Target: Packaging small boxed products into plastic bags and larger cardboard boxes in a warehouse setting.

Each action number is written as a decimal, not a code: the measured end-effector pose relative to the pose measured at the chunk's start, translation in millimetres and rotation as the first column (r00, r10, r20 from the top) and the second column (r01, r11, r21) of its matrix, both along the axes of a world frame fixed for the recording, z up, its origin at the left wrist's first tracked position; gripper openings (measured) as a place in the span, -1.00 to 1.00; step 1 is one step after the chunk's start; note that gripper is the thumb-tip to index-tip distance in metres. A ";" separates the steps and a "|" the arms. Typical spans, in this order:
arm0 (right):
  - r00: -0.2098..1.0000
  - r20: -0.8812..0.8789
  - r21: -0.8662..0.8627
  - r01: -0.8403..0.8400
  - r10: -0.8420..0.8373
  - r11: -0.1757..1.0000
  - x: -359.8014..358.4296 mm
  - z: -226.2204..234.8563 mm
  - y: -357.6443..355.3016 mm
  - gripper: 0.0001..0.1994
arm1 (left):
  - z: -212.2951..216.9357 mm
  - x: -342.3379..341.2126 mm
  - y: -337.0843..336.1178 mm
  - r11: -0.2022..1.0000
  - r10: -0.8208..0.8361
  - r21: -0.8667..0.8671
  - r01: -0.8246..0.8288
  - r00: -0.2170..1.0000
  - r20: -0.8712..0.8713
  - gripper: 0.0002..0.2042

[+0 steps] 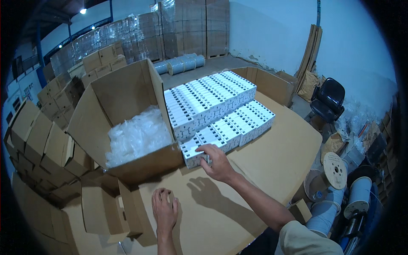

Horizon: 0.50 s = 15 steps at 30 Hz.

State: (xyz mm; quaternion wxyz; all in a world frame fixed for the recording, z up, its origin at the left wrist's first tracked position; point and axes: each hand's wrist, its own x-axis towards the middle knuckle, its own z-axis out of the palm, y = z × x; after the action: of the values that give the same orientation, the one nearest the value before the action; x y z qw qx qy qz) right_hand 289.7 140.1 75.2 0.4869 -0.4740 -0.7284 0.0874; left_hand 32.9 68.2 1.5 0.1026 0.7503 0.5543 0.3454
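White boxes (227,95) already stand in tiered rows toward the desk's (293,142) far edge; the small carton (94,208) by its near-left corner remains unsealed. The right hand (219,165) touches the nearest row, grip unclear; the left hand (165,209) rests loosely, holding nothing.

A black chair (332,91) is backed by a pale blue wall (365,51). Left of the chair, brown planks (310,53) are leaned upright; farther left, grey floor (242,63) is exposed, film-wrapped stacks (183,32) are ranged and ceiling lamps (83,11) are lit.
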 end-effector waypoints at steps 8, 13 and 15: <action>0.947 0.203 0.081 0.237 -0.249 0.968 -3.4 13.0 86.0 -0.40 | 10.6 -1.3 5.2 0.997 -0.029 -0.071 0.024 0.997 -0.065 -0.62; 0.932 0.202 0.120 0.281 -0.300 0.952 -5.8 8.2 101.9 -0.45 | 17.8 -8.8 5.0 0.991 -0.062 -0.122 0.052 0.995 -0.079 -0.58; 0.942 0.186 0.128 0.259 -0.280 0.957 -2.6 5.6 102.4 -0.48 | 18.6 -10.7 5.8 0.986 -0.083 -0.151 0.069 0.993 -0.087 -0.57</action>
State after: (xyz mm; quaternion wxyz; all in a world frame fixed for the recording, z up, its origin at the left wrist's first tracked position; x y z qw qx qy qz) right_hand 287.1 242.5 80.9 0.4411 -0.5503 -0.7059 -0.0657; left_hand 22.2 74.0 20.1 0.1450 0.7766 0.5534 0.2639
